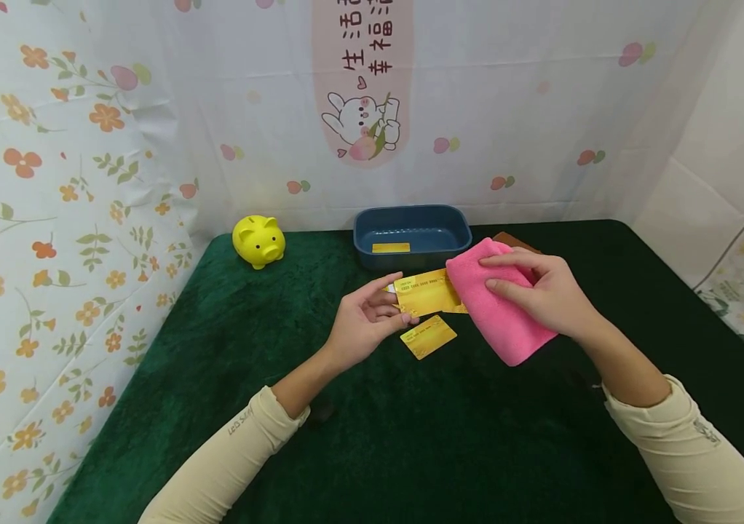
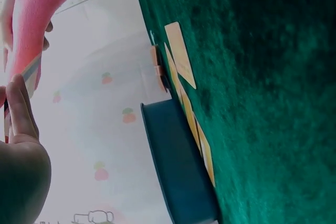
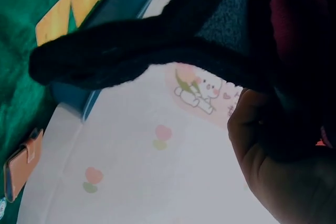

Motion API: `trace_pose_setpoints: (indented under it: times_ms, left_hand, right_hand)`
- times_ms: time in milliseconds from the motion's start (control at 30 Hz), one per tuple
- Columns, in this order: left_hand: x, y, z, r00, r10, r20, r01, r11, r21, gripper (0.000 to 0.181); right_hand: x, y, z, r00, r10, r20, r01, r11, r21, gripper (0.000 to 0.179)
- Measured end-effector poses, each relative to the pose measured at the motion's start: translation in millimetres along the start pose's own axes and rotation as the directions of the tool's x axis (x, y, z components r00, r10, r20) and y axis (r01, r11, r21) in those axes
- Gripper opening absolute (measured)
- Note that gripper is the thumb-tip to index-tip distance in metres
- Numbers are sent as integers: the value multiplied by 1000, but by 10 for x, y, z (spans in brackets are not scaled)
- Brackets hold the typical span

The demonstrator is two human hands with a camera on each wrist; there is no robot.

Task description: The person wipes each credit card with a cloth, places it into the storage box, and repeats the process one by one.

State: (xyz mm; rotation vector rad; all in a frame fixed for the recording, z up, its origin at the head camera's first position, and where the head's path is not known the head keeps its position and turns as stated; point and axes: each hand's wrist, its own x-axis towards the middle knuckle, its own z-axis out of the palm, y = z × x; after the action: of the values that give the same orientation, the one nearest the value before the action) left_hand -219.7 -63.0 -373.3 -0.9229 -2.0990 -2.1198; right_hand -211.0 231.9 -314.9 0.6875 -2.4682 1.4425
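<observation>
My left hand (image 1: 357,320) pinches a gold bank card (image 1: 421,293) by its left end, thumb below and fingers behind. The right hand (image 1: 549,291) grips a folded pink cloth (image 1: 509,331), which covers the card's right end. Below the held card, another gold card (image 1: 429,337) lies on the green tabletop. More cards (image 2: 205,148) lie in a row beside it in the left wrist view, partly hidden in the head view. Dark cloth and shadow fill much of the right wrist view, where the right hand (image 3: 278,166) is dim.
A blue basin (image 1: 411,260) stands at the table's back, with a gold card (image 1: 390,247) inside. To its left sits a yellow piggy bank (image 1: 259,241). A brown wallet (image 3: 23,163) lies behind the cloth, near the back curtain (image 1: 509,109).
</observation>
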Motion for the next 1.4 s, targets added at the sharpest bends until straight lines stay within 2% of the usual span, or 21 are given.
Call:
trace_pose_setpoints:
  times_ms: [200,333,533,700,1033,1200,1400]
  left_hand:
    - [75,-81,-73,1000,-25,-11,24,998,-51,56]
    - [153,-169,-122,997,-62,-55,58,996,-64,57]
    - [314,-299,-218,980,-136,-142,124,988,-89,58]
    - [504,-398,-317,967,-165,-194,149,984,-97,59]
    - [913,-609,-459,941,-219,-258,224,975,-12,60]
    - [1039,-663,-516,933,-249,-261,269,962,45,59]
    - [1134,-659,-550,931,-243,-273,283,952,117,58]
  right_hand:
    - [-57,18,-46,998,48,-33,-48,999,-1,31]
    - [-81,-6,-50,998,58,-22,-57,998,12,31]
    - [-161,-74,-61,997,75,-4,-75,997,5,31]
    - [-240,-134,-57,994,106,20,-106,994,24,30]
    - [-342,-212,57,998,68,-3,-67,995,70,31]
    - [-352,-247,99,996,89,-17,-87,992,95,31]
    - [-345,-317,121,994,105,-35,-101,990,93,30]
